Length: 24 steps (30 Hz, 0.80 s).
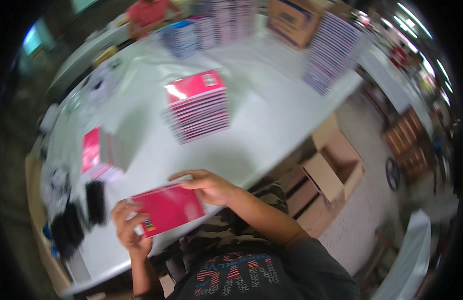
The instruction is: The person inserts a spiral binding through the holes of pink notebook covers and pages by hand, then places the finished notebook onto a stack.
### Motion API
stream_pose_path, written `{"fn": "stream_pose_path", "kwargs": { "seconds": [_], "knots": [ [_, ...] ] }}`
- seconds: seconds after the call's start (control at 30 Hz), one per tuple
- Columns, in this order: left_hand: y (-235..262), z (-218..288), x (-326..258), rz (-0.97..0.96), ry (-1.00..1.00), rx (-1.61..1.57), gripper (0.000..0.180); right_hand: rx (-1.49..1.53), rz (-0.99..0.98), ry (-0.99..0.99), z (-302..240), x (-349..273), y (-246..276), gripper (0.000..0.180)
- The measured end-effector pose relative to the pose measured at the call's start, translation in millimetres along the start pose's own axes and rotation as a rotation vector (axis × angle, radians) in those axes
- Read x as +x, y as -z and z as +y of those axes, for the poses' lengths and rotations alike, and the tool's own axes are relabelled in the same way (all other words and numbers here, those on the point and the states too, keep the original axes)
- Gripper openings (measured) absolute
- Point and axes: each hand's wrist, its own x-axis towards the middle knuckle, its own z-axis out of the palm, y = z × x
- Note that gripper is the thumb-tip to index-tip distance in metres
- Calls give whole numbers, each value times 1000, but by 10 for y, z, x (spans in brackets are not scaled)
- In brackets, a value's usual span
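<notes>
1. Clearly biggest is the white table [271, 107], its near edge slanting up to a right corner.
2. An open cardboard box [321, 179] stands lower than the table, outside its near edge.
3. A brown carton [293, 24] sits by the far edge.
4. A tall stack of notebooks [332, 55] rises beside it, close to the right corner.
5. A squat pink-topped stack [199, 107] stands around mid-table.
6. A smaller pink stack [93, 152] stands toward the left edge.
7. Black bundles [95, 202] lie between that one and the near left corner.
8. A pink notebook [171, 207] is held at the near edge, spiral along its far side.
9. The left hand [130, 227] is clamped on its left end, fingers over the cover.
10. The right hand [209, 186] pinches its far right corner.
</notes>
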Motion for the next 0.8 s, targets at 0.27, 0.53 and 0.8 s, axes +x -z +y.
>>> {"fn": "stream_pose_path", "kwargs": {
  "seconds": [0.27, 0.53, 0.8],
  "knots": [
    [-655, -377, -277, -85, 772, -627, 42, -859, 102, 349, -14, 18, 156, 34],
    [-837, -367, -405, -2, 551, -490, 19, -876, 56, 424, 152, -45, 164, 35],
    [278, -1235, -125, -417, 629, 1277, 35, -937, 4, 426, 65, -70, 109, 30]
  ]
}}
